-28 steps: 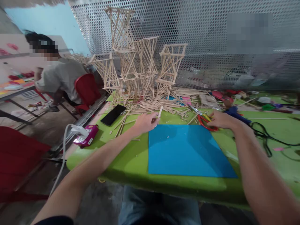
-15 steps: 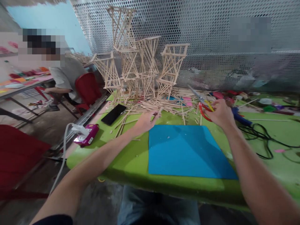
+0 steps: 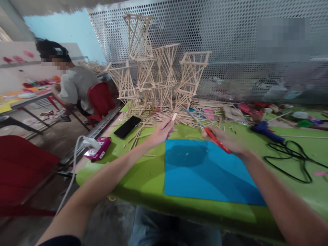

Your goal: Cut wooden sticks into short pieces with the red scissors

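Note:
My left hand [image 3: 161, 132] is closed in a pinch on a short pale wooden stick [image 3: 174, 117], held just above the green table [image 3: 143, 177] near the far edge of a blue sheet [image 3: 205, 171]. My right hand [image 3: 225, 140] grips red-handled scissors [image 3: 208, 132], blades pointing up-left toward the stick. A pile of loose wooden sticks [image 3: 194, 111] lies behind both hands. Tall lattice towers of sticks [image 3: 159, 77] stand at the back.
A black phone [image 3: 127, 126] and a pink power strip [image 3: 98, 152] lie at the left. A blue glue gun [image 3: 266, 131] with black cable [image 3: 294, 157] sits right. A perforated metal screen [image 3: 230, 44] backs the table. Another person [image 3: 73, 89] sits on a red chair far left.
My right hand picked the scissors up from the table at the right and carried them left toward my left hand. The left hand kept the stick in about the same place.

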### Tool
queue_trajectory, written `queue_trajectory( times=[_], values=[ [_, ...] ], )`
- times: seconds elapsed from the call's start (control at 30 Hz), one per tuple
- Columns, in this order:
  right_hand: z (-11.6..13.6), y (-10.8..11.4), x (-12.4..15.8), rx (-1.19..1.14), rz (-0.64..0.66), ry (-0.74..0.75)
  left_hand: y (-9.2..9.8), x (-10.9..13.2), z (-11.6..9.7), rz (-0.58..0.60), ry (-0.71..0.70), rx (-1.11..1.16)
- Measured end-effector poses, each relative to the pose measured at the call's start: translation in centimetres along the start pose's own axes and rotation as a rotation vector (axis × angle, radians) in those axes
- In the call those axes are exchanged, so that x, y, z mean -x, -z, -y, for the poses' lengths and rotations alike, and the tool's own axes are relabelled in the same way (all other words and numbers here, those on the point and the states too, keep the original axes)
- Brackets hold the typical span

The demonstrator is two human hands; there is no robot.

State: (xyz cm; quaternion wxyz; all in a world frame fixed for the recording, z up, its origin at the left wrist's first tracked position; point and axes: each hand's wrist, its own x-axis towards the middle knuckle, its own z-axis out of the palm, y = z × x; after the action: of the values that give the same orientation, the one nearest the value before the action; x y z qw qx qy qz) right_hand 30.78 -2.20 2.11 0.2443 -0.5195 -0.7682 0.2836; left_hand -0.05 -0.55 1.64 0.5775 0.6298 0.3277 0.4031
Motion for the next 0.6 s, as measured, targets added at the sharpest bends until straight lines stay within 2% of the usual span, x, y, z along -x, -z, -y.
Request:
queue_trajectory(
  times=[0.1,0.23,0.4,0.6],
  values=[
    [1.2,-1.8,0.0,-0.064,0.114,0.007,0.0,0.1,-0.1,-0.010,0.024,-0.047],
    [2.5,-3.2,0.0,-0.069,0.098,0.019,-0.3,0.3,-0.3,0.045,-0.008,-0.132],
    [3.6,-3.7,0.4,-0.074,0.095,0.036,-0.5,0.5,-0.6,-0.018,-0.155,-0.371],
    [4.3,-3.6,1.4,-0.089,0.162,0.077,-1.1,0.8,-0.5,-0.063,-0.190,-0.496]
  ],
)
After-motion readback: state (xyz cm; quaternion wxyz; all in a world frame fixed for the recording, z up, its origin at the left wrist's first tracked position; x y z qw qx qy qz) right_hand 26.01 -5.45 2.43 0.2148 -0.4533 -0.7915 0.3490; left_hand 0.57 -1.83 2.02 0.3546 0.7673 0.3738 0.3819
